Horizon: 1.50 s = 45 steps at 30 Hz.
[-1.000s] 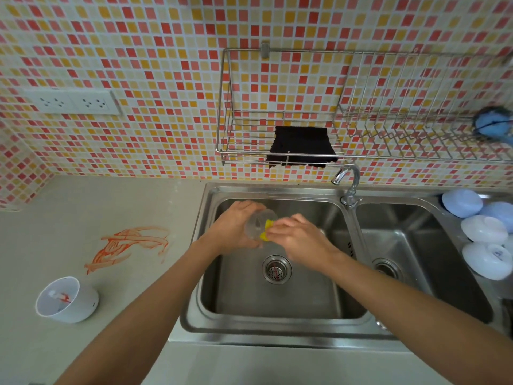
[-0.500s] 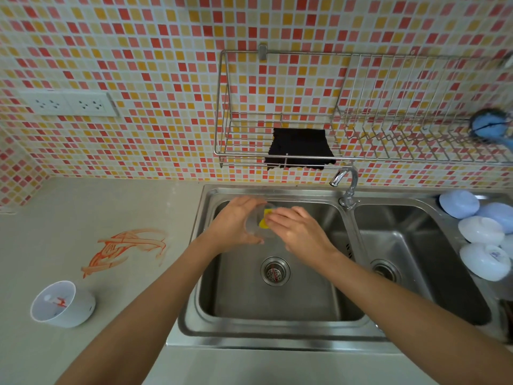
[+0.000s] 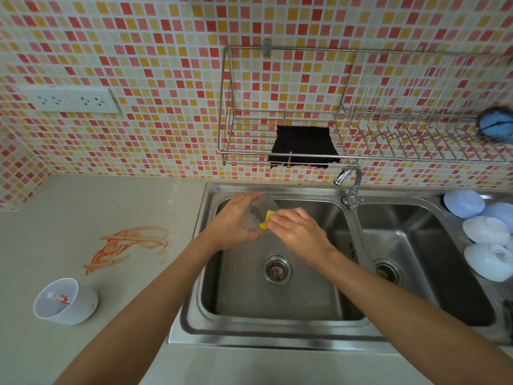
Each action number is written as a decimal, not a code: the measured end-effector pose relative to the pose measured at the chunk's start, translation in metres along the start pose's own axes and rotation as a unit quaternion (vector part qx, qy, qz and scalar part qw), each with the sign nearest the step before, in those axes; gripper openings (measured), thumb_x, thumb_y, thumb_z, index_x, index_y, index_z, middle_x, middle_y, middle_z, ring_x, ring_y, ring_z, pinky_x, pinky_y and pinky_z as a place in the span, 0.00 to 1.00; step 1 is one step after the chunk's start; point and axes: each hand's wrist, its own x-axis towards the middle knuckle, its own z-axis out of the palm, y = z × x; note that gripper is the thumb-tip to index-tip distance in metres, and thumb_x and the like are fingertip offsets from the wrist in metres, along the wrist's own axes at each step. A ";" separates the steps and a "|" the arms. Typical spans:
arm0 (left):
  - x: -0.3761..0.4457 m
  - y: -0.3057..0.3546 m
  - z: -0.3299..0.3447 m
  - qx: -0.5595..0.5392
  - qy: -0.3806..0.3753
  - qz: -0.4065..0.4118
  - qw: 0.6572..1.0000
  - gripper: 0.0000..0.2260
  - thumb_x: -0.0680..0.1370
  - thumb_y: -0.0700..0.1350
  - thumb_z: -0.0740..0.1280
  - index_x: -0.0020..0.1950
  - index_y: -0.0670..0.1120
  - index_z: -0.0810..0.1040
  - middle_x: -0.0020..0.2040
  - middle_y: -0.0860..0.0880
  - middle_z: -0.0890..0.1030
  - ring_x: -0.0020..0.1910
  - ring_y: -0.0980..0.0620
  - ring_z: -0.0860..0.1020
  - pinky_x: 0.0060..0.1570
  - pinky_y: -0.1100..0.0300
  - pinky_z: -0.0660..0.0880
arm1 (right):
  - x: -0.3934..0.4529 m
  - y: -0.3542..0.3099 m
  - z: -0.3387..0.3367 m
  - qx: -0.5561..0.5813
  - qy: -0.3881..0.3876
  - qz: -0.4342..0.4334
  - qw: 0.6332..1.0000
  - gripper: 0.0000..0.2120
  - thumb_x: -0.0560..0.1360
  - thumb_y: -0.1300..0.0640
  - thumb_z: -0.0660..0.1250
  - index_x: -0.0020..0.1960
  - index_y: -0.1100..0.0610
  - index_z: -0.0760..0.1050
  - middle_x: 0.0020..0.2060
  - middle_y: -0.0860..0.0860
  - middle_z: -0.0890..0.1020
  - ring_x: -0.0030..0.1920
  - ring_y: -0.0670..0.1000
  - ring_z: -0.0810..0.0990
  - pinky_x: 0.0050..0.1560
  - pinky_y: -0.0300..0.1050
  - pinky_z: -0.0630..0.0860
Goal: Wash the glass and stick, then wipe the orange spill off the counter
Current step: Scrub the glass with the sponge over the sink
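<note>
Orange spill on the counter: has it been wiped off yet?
No, the orange spill is spread in streaks over the counter left of the sink, while both hands are busy with the glass.

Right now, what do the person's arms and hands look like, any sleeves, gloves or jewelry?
Both forearms are bare as far as the view reaches, with no sleeves showing. The left hand and right hand wear no gloves, and no rings, watch or bracelets show.

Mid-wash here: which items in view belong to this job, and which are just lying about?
In the job: glass, yellow sponge, left hand, right hand, orange spill, left basin.
Lying about: white cup, upturned bowls, black cloth, wire rack.
</note>
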 end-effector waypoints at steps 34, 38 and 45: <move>0.007 -0.022 0.005 0.190 0.059 0.040 0.979 0.33 0.66 0.51 0.77 0.68 0.46 0.72 0.63 0.47 0.76 0.62 0.46 0.72 0.59 0.53 0.72 | 0.008 -0.024 0.031 0.235 -0.029 0.179 0.955 0.16 0.72 0.68 0.68 0.56 0.55 0.82 0.52 0.47 0.85 0.53 0.51 0.79 0.52 0.48 0.77; 0.002 -0.036 0.007 0.197 0.061 -0.010 0.979 0.34 0.64 0.49 0.78 0.68 0.48 0.70 0.64 0.48 0.74 0.63 0.46 0.70 0.60 0.52 0.73 | 0.006 -0.019 0.029 0.274 -0.021 0.249 0.929 0.13 0.74 0.67 0.67 0.54 0.55 0.83 0.50 0.47 0.85 0.49 0.50 0.78 0.52 0.44 0.76; -0.008 -0.041 0.014 0.246 0.022 -0.037 0.968 0.36 0.67 0.52 0.76 0.71 0.52 0.65 0.66 0.47 0.70 0.65 0.45 0.69 0.64 0.52 0.69 | -0.005 -0.022 0.035 0.243 0.020 0.359 0.901 0.10 0.74 0.65 0.69 0.53 0.56 0.82 0.50 0.49 0.85 0.48 0.51 0.78 0.52 0.36 0.69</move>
